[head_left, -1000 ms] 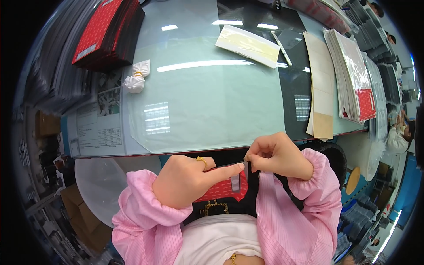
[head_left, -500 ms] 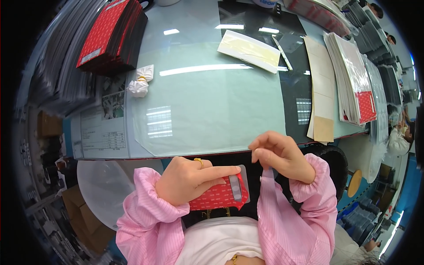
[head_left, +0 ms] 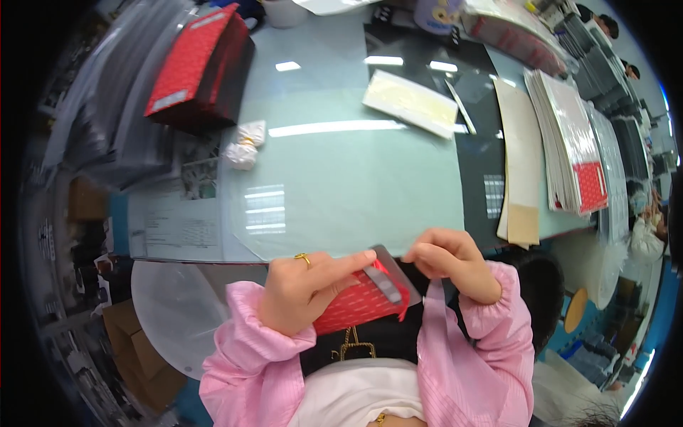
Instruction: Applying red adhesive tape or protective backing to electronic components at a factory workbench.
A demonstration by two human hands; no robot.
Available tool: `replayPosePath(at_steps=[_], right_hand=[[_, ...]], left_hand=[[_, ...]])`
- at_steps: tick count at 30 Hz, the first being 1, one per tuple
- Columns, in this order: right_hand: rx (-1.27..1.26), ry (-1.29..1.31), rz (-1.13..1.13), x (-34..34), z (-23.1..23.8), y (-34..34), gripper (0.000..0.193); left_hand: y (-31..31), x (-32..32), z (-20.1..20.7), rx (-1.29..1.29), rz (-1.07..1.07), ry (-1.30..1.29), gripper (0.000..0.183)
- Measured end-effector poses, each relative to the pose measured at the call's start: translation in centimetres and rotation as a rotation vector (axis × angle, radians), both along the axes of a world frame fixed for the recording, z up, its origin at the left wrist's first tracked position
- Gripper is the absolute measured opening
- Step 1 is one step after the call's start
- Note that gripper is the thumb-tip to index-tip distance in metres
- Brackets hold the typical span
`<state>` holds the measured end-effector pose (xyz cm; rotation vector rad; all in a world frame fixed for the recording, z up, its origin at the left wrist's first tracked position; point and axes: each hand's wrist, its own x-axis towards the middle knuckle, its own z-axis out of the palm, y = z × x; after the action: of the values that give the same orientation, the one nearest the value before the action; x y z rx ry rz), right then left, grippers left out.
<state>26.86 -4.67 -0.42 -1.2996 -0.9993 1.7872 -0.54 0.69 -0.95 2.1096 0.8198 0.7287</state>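
Note:
Just off the table's front edge, my left hand [head_left: 302, 292] grips a dark grey flat panel whose face carries red printed film [head_left: 363, 306]. The index finger lies stretched along the top of the panel, near its upper corner. A grey strip [head_left: 384, 285] crosses the film, and a bare grey margin [head_left: 407, 279] shows at the panel's right side. The film's lower right corner sticks out loosely. Close to the panel's right edge is my right hand [head_left: 455, 263], thumb and fingertips drawn together in a pinch. Whatever is between them is too small to make out.
On the table [head_left: 341, 185] lie a crumpled white bundle [head_left: 245, 146], a white-and-yellow pad [head_left: 411, 103] and a white pen [head_left: 461, 107]. Red panels [head_left: 192, 67] are stacked at left, beside clear-wrapped sheets [head_left: 135, 99]. Cardboard [head_left: 519, 156] and a wrapped stack [head_left: 565, 135] stand at right.
The panel has tilted, its right side now lower, and my left hand has shifted with it. My right hand has come down slightly, fingers closer together. The whole view has shifted a little.

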Motion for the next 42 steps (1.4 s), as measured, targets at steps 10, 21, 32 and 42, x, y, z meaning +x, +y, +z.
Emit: replayPosePath(at_steps=[10,21,32,42], right_hand=[[0.519,0.017,-0.094,-1.9,-2.6,-1.0,0.086],[0.441,-0.153,-0.315,-3.8,-4.5,-3.3,0.021],[0.672,-0.355,-0.194,-1.2,-1.7,-3.4,0.023],[0.827,-0.542,-0.257,-0.2,-4.4,-2.6,0.032]], left_hand=[[0.4,3.4,-0.8,-0.121,0.340,-0.399,0.046],[-2.2,5.5,-1.1,-0.408,0.479,-0.503,0.050],[1.6,2.4,-1.1,-0.674,0.159,-0.417,0.017],[3.1,1.4,-3.6,-0.723,0.046,-0.262,0.019]])
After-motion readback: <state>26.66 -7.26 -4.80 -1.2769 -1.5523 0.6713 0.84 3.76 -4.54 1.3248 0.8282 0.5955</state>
